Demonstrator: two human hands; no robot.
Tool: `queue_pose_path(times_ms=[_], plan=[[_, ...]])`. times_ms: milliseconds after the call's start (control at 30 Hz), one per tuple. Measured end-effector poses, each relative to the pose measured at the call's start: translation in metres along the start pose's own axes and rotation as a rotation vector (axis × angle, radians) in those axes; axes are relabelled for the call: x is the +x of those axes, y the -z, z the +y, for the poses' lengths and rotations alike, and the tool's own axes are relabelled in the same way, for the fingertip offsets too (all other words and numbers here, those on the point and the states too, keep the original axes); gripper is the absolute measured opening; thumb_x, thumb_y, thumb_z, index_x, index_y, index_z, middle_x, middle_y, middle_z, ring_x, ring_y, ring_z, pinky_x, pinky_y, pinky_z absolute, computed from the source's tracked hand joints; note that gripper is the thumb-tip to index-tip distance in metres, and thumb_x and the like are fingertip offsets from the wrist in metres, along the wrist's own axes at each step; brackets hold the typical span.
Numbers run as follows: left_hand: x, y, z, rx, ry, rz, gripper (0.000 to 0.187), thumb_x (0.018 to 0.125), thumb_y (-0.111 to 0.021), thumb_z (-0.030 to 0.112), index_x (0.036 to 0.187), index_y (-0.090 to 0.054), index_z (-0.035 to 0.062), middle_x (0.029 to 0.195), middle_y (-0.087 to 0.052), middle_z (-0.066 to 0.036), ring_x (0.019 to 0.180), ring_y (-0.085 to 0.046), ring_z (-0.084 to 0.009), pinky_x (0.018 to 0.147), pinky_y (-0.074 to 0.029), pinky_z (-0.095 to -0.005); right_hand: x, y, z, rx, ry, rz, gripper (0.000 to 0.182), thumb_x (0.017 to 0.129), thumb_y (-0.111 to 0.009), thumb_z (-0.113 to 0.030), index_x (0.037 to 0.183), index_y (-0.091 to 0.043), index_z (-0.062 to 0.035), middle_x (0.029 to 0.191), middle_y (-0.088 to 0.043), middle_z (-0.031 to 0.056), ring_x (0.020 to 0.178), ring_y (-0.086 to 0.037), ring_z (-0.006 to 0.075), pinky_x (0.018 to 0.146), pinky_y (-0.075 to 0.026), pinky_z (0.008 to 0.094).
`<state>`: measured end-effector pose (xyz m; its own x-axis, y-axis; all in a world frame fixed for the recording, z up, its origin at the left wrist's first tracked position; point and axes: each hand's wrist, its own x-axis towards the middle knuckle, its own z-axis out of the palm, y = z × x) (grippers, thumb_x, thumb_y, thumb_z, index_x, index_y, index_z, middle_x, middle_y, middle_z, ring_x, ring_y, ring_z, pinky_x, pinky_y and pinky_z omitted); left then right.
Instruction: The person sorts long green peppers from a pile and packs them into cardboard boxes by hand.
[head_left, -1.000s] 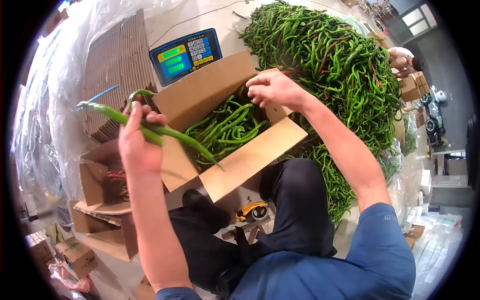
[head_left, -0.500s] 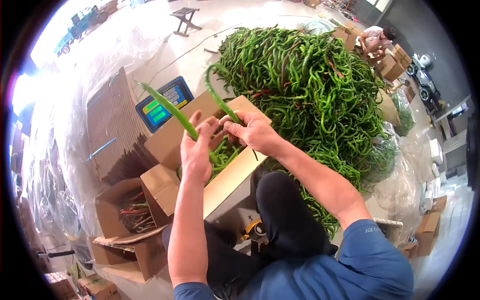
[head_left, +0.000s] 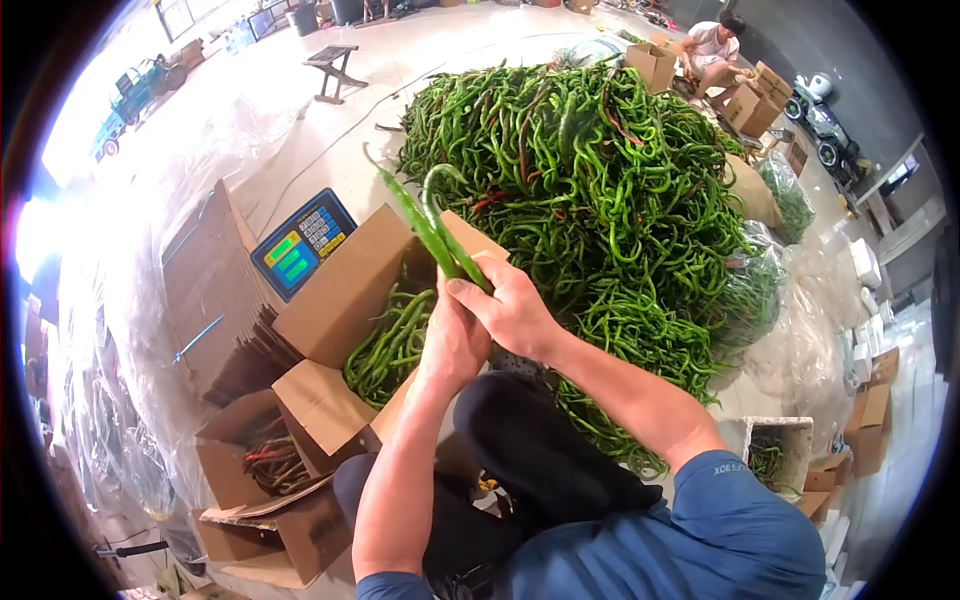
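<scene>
Left hand point(head_left: 455, 342) and right hand point(head_left: 515, 308) now together, clamped on green peppers point(head_left: 428, 228); earlier apart.

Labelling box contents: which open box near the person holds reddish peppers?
The smaller box outside the left forearm. Its peppers look largely dark red; the bigger box beside the scale holds green ones.

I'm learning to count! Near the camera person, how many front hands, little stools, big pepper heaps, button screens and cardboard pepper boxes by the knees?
Hands: 2 (left hand, right hand)
Stool: 1
Big pepper heap: 1
Button screen: 1
Pepper boxes: 2 (green-pepper box, reddish-pepper box)
Total: 7
</scene>
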<state>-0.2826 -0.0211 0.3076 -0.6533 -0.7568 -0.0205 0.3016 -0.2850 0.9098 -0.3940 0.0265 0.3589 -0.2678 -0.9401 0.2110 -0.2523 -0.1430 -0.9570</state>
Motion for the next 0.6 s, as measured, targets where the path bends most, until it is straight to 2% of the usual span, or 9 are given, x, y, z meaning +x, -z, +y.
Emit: queue_pose_path(times_ms=[67,100,167,233,267,333,367,533,600], plan=[[-0.020,-0.021,0.036,0.680,-0.052,-0.112,0.051,0.097,-0.058,0.018,0.141,-0.035,0.0051,0.118,-0.061,-0.016,0.109,-0.063,-0.0270,0.093,-0.050,-0.0369,-0.018,0.014,-0.009,-0.157,0.019,0.039,0.022,0.096,-0.061,-0.017,0.109,-0.062,0.0019,0.097,-0.063,0.0162,0.086,-0.064,0.0298,0.079,-0.050,0.0380],[-0.021,-0.026,0.040,0.558,-0.001,-0.186,0.067,0.089,-0.066,0.014,0.145,-0.031,0.0039,0.116,-0.064,-0.019,0.104,-0.066,-0.0294,0.089,-0.052,-0.0391,-0.027,0.022,-0.012,-0.238,0.027,0.058,0.022,0.097,-0.060,-0.017,0.110,-0.061,0.0014,0.097,-0.063,0.0176,0.086,-0.064,0.0315,0.079,-0.051,0.0386],[-0.030,-0.039,0.052,0.564,0.160,-0.276,0.073,0.087,-0.067,0.014,0.149,-0.029,0.0042,0.125,-0.062,-0.021,0.108,-0.065,-0.0301,0.091,-0.052,-0.0395,-0.043,0.036,-0.010,-0.251,0.038,0.103,0.022,0.098,-0.058,-0.017,0.110,-0.059,0.0015,0.092,-0.065,0.0186,0.083,-0.066,0.0353,0.074,-0.052,0.0400],[-0.031,-0.031,0.031,0.758,-0.025,-0.377,0.074,0.087,-0.069,0.015,0.150,-0.033,0.0036,0.126,-0.062,-0.021,0.108,-0.066,-0.0301,0.091,-0.052,-0.0392,-0.059,0.058,-0.007,-0.390,0.117,0.132,0.024,0.099,-0.059,-0.019,0.111,-0.058,0.0017,0.087,-0.065,0.0167,0.079,-0.066,0.0341,0.070,-0.052,0.0410],[-0.034,-0.026,0.025,0.855,-0.001,-0.375,0.072,0.088,-0.070,0.026,0.148,-0.038,0.0024,0.128,-0.060,-0.024,0.115,-0.062,-0.0315,0.099,-0.048,-0.0398,-0.068,0.069,-0.005,-0.481,0.134,0.154,0.024,0.099,-0.059,-0.020,0.111,-0.057,0.0016,0.086,-0.064,0.0163,0.076,-0.066,0.0337,0.068,-0.052,0.0415],[-0.038,-0.025,0.033,0.935,0.082,-0.325,0.061,0.087,-0.070,0.023,0.139,-0.050,0.0000,0.130,-0.059,-0.025,0.115,-0.062,-0.0326,0.098,-0.049,-0.0401,-0.091,0.098,0.004,-0.669,0.145,0.210,0.025,0.099,-0.059,-0.020,0.111,-0.056,0.0014,0.085,-0.064,0.0154,0.071,-0.064,0.0330,0.064,-0.051,0.0426],[-0.037,-0.011,0.013,1.105,-0.070,-0.252,0.058,0.086,-0.071,0.020,0.137,-0.053,0.0012,0.125,-0.062,-0.024,0.111,-0.064,-0.0336,0.095,-0.050,-0.0399,-0.106,0.116,0.010,-0.667,0.055,0.225,0.025,0.099,-0.059,-0.020,0.110,-0.056,0.0014,0.084,-0.064,0.0153,0.069,-0.063,0.0320,0.062,-0.051,0.0427],[-0.050,-0.001,0.006,0.998,0.085,-0.208,0.043,0.094,-0.063,0.014,0.134,-0.055,-0.0001,0.119,-0.067,-0.022,0.105,-0.067,-0.0288,0.088,-0.053,-0.0373,-0.230,0.228,0.047,-0.671,-0.453,0.542,0.025,0.096,-0.061,-0.025,0.103,-0.056,-0.0015,0.073,-0.061,0.0134,0.062,-0.059,0.0236,0.057,-0.047,0.0408],[-0.057,-0.002,0.007,0.999,0.092,-0.199,0.039,0.096,-0.059,0.012,0.133,-0.056,-0.0003,0.117,-0.067,-0.021,0.104,-0.067,-0.0266,0.089,-0.053,-0.0358,-0.311,0.295,0.085,-0.816,-0.427,0.765,0.021,0.096,-0.059,-0.022,0.103,-0.057,-0.0019,0.071,-0.059,0.0107,0.061,-0.056,0.0205,0.055,-0.045,0.0387]])
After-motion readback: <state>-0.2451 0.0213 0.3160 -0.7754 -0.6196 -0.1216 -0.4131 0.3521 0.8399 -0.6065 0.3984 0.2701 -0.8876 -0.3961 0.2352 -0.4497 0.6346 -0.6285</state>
